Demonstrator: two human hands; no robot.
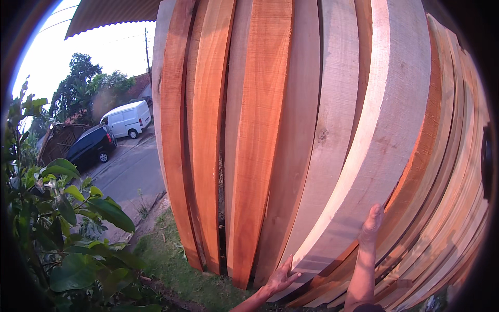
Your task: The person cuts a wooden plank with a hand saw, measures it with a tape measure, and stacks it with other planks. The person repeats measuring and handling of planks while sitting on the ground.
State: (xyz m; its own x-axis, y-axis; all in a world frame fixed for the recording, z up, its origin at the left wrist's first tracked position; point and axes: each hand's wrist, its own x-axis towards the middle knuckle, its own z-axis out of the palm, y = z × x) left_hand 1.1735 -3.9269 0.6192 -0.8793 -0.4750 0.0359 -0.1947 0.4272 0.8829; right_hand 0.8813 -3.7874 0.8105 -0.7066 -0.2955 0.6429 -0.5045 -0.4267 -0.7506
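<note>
A long pale wooden board (382,114) stands upright in front of me, leaning with a row of other boards. My left hand (280,278) is at its lower left edge, fingers stretched and apart, touching near the edge. Higher up, my right hand (370,223) is at the board's right edge with the thumb raised along it; the other fingers are mostly hidden, and the hand appears to grip that edge. Left of the pale board are reddish-brown boards (261,119) and a greyish one (335,99) with a knot.
Many more boards (442,208) lean closely stacked on the right. Leafy plants (78,249) grow at the left, beside a grass strip (169,255). Beyond lies a road (135,177) with a white van (127,119) and a dark car (93,145). A corrugated roof edge (112,15) hangs above.
</note>
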